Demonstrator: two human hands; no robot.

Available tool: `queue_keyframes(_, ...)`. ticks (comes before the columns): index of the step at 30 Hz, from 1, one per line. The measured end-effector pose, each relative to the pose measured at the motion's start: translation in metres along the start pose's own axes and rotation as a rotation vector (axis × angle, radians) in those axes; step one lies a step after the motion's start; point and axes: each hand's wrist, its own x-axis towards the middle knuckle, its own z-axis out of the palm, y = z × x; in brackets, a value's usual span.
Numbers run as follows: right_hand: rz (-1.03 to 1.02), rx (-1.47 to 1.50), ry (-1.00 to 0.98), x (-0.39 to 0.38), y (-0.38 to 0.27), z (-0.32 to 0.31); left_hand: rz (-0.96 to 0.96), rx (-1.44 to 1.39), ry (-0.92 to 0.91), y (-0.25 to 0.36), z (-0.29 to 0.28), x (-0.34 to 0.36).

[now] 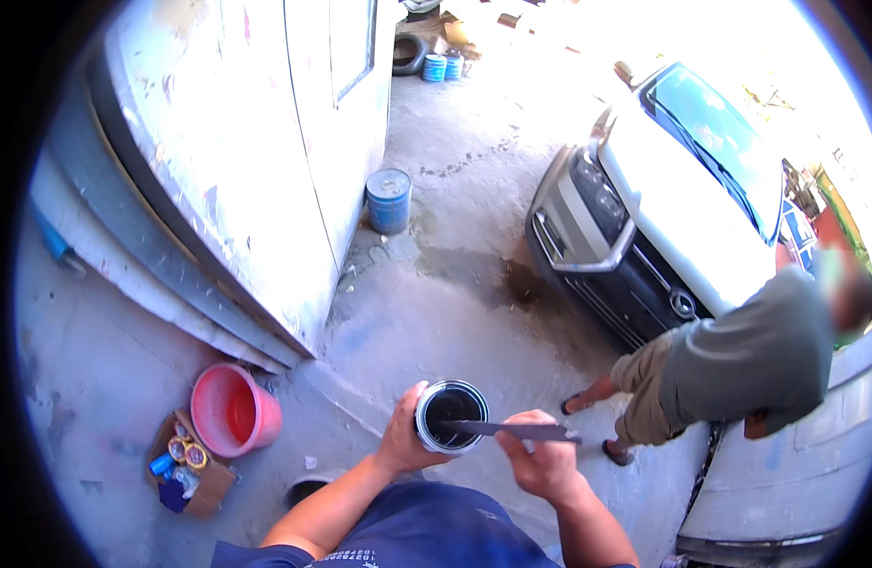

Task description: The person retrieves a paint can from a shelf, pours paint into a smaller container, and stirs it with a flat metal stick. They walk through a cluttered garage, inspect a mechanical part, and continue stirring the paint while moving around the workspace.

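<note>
My left hand (405,437) is wrapped round the side of an open metal can (482,401), held in front of my body. The can's inside looks black; whether that is liquid or coating I cannot tell for sure. Between the fingers and thumb of my right hand (542,466) is a flat dark stick (512,431), held roughly level. Its left end reaches over the rim into the can's mouth, and its other end sticks out past my right fingers.
A red bucket (266,421) and a cardboard box (212,489) with tape rolls stand at lower left. A blue drum (389,202) is by the white panel (237,142). A person (748,350) stands at right, beside a white car (673,180). Tyre (412,55) far back.
</note>
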Motion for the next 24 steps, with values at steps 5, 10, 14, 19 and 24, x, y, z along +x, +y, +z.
queue_keyframes(5,-0.028,0.018,0.043,0.123,0.049,0.024,0.014,0.053,0.021,-0.049,-0.017,0.093)
queue_keyframes(10,-0.138,0.124,-0.071,0.190,0.092,0.024,-0.003,0.098,0.028,-0.104,-0.017,0.175)
queue_keyframes(14,-0.039,-0.029,-0.003,0.258,0.171,0.011,0.011,0.064,0.052,-0.162,0.006,0.238)
queue_keyframes(19,-0.162,0.149,-0.033,0.340,0.250,0.036,-0.017,0.087,0.092,-0.226,0.041,0.324)
queue_keyframes(24,0.003,-0.027,-0.142,0.414,0.321,0.003,-0.087,0.091,0.091,-0.272,0.057,0.404)
